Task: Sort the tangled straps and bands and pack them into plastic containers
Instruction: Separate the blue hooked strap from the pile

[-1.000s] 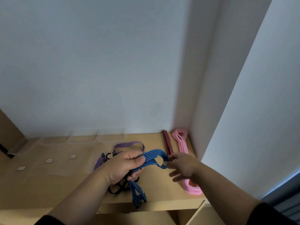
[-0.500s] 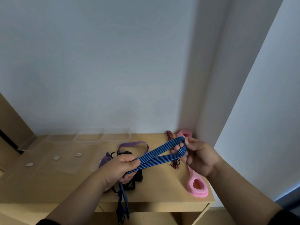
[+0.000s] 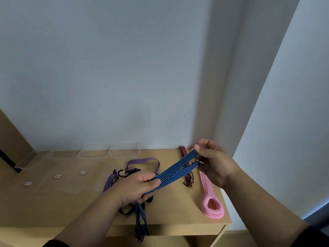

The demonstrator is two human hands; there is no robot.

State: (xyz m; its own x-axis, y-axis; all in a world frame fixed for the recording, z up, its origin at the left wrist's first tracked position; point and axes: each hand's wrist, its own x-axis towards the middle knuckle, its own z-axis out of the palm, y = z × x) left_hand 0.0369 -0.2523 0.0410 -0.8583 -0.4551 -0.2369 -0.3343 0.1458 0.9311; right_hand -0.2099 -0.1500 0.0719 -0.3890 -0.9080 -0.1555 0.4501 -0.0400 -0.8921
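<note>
Holding: we have the blue strap [image 3: 175,171] stretched in the air above the table [image 3: 178,207], between our two hands.
Left hand [image 3: 135,188]: fingers and thumb curled round the strap's near part; its loose ends hang past the table's near edge.
Right hand [image 3: 213,163]: fingertips pinch the far loop of the strap, up and to the right.
Handling: we judge it light, soft and stretchy; it will spring back if a hand lets go, so we would fold it loop to loop and grip near the ends.
Hazard: the hanging ends look to carry hooks, which could snag the pile.
Pile: the purple strap [image 3: 142,160] and black hooks [image 3: 122,172] lie tangled under our left hand.
Right of the table: the red cord [image 3: 186,166] and pink band [image 3: 209,196] lie apart, sorted.
Far left: clear containers [image 3: 110,150] stand by the wall, lids [image 3: 58,180] nearer us.
</note>
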